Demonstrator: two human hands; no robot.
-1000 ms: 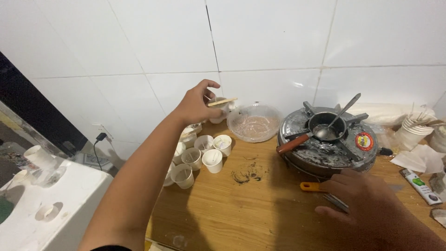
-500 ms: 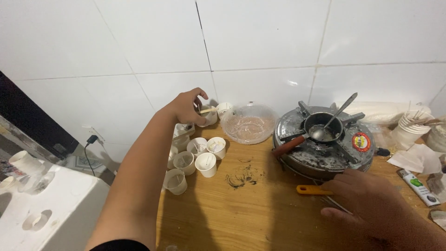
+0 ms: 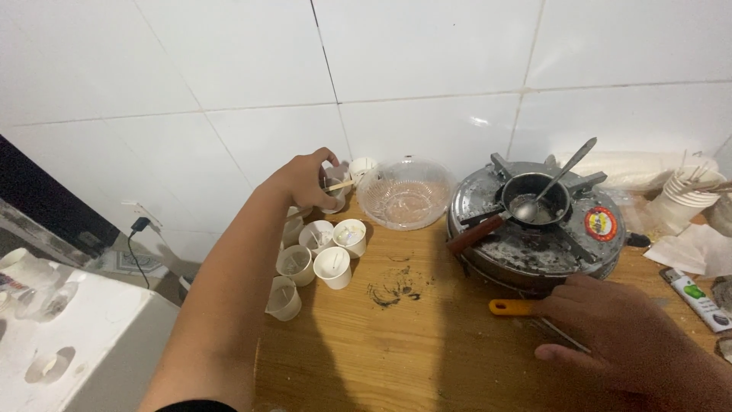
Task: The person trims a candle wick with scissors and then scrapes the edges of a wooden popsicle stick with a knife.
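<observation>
On the wooden table [image 3: 427, 358]:
Left hand [image 3: 305, 177]: fingers clamped on a small cup [image 3: 336, 195] crossed by a stick.
White cups [image 3: 320, 255]: wicks were held.
Small pan [image 3: 535, 200]: a spoon was held.
Right hand [image 3: 621, 336]: laid flat, fingers together.

Small white cup [image 3: 333, 197] by wall, perhaps stick across rim.
</observation>
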